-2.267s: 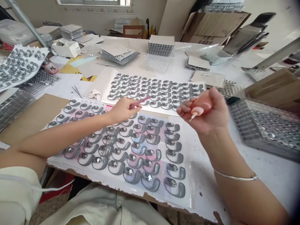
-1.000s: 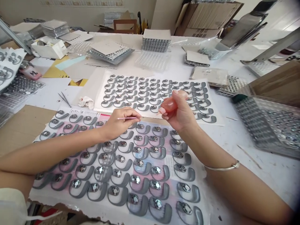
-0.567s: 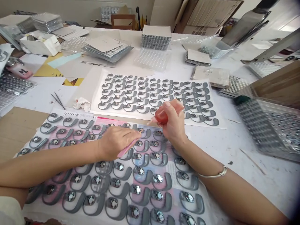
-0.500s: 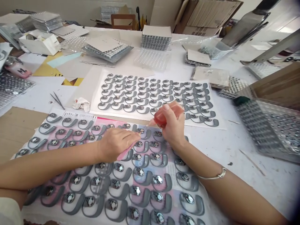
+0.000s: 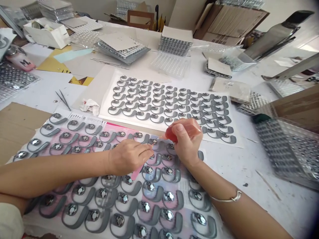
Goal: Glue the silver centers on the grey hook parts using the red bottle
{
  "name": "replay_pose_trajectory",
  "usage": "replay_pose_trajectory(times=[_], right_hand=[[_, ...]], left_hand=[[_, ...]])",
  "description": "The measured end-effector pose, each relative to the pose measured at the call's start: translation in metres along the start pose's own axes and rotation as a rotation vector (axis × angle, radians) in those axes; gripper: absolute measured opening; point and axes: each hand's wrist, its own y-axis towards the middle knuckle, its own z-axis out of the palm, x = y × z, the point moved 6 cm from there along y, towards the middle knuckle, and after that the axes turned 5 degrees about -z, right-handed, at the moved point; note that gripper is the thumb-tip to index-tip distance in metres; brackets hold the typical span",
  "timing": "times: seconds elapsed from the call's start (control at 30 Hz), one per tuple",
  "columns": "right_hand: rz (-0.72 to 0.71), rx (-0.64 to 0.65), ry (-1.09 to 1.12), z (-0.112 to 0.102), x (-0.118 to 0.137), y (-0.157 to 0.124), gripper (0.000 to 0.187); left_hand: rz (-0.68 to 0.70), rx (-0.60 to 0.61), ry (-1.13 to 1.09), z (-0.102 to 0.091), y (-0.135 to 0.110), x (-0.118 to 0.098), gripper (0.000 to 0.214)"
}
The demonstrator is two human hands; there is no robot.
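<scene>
My right hand (image 5: 187,147) is wrapped round a soft reddish squeeze bottle (image 5: 193,127), its thin nozzle pointing left. The nozzle tip is close to the round metal part of a grey hook-shaped piece (image 5: 154,142); whether it touches cannot be told. My left hand (image 5: 131,155) is closed, fingertips beside that same piece. From under its palm sticks the flat end of a pink tool (image 5: 136,173), the rest hidden by the fingers. Rows of similar grey hooks with shiny round inserts lie on the printed sheet (image 5: 77,117) under both hands.
Behind lies a white sheet (image 5: 106,108) with more rows of grey hooks. Tweezers (image 5: 63,99) and a crumpled tissue (image 5: 90,107) are at left. Trays of small metal parts (image 5: 299,146) stand at right, beside a cardboard box (image 5: 299,99). Stacked trays (image 5: 175,41) stand farther back.
The view has shifted slightly, so the background sits farther right. The bottle's nozzle stays near the left fingertips, and both hands keep their hold.
</scene>
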Motion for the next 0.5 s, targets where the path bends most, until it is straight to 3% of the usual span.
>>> replay_pose_trajectory(times=[0.5], right_hand=[[-0.068,0.102,-0.040,0.0061,0.0011,-0.0029,0.027]], left_hand=[[0.064,0.036,0.160,0.0050,-0.0007,-0.0098,0.018]])
